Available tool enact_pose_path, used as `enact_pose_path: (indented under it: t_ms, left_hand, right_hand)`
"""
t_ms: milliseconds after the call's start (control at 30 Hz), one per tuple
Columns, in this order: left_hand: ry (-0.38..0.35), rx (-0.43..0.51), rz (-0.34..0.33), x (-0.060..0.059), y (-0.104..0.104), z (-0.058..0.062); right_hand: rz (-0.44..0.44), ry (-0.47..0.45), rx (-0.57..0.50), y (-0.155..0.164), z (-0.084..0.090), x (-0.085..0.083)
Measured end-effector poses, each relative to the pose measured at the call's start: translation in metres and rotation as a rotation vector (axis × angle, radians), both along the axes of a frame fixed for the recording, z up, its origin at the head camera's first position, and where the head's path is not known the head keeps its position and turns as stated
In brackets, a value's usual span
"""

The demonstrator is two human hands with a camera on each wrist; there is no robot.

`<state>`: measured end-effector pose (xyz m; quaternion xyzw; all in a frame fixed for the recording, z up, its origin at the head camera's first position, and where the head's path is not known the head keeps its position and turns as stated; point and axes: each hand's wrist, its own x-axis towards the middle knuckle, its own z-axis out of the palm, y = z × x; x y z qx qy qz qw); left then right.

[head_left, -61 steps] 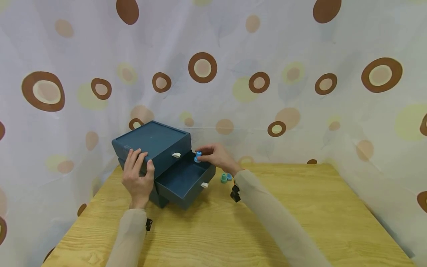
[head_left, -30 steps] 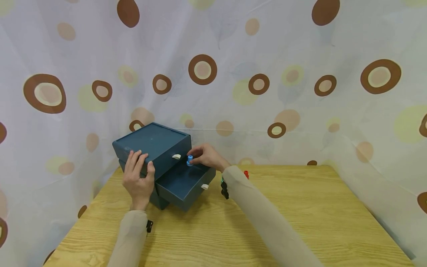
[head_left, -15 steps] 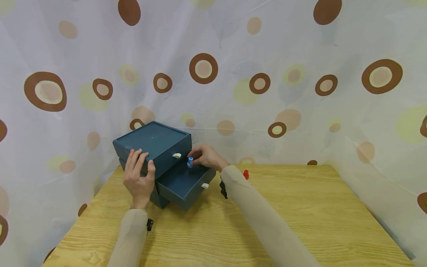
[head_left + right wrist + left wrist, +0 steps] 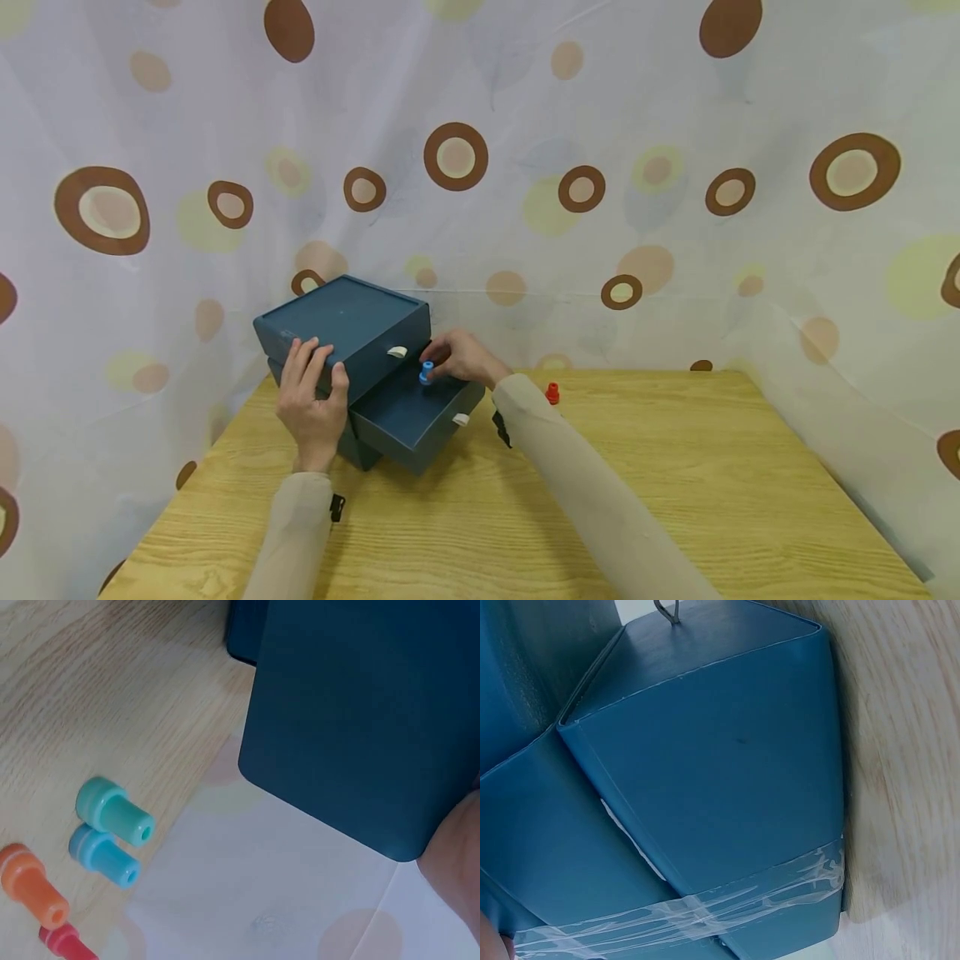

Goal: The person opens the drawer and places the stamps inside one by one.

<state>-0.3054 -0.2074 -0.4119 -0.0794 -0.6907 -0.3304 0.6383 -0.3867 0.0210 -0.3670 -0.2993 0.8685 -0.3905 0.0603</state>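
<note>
Right sleeve (image 4: 570, 467) hides the teal and orange pegs in head view — red peg (image 4: 64, 943) cut off by frame edge at the wrist.

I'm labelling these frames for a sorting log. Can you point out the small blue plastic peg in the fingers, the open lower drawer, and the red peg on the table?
Small blue plastic peg (image 4: 426, 372), head view, on its body.
Open dark blue lower drawer (image 4: 420, 427), head view, front panel.
Small red plastic peg (image 4: 552, 393), head view, its side.

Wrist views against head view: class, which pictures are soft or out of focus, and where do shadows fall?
Head view: sharp, evenly lit, a soft shadow on the table under the open drawer. Left wrist view: the box fills the frame, wood blurred. Right wrist view: the coloured pegs look slightly soft.
</note>
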Motion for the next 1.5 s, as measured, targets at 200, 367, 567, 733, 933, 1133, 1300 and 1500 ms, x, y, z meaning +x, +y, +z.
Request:
enact_pose_path:
  t_ms: [200,367,567,733,933,1133,1300,1500]
  left_hand:
    - [0.002,-0.002,-0.002,0.0,0.0,0.001]
    - [0.004,0.0,-0.006,0.0,0.0,0.001]
    - [0.007,-0.002,-0.003,0.0,0.001,0.0]
    - [-0.005,-0.008,0.001,0.0,0.0,-0.001]
    - [0.003,-0.01,0.002,-0.001,-0.001,0.0]
    - [0.011,-0.004,-0.006,-0.001,0.001,0.001]
    - [0.001,-0.012,0.0,-0.002,0.001,0.0]
    - [-0.007,-0.007,0.015,-0.002,0.0,-0.001]
  right_hand:
    - [-0.001,-0.002,0.034,-0.002,0.001,-0.001]
    - [-0.008,-0.017,0.031,-0.002,0.001,-0.002]
    - [0.003,-0.037,-0.004,0.0,0.0,-0.001]
    - [0.009,-0.021,-0.045,0.003,-0.001,-0.002]
    - [0.007,-0.01,-0.093,0.007,0.001,-0.003]
    - [0.007,-0.009,-0.11,0.014,0.005,-0.002]
    - [0.0,-0.007,-0.129,0.027,0.006,0.0]
    - [0.017,-0.073,-0.177,0.044,0.005,0.005]
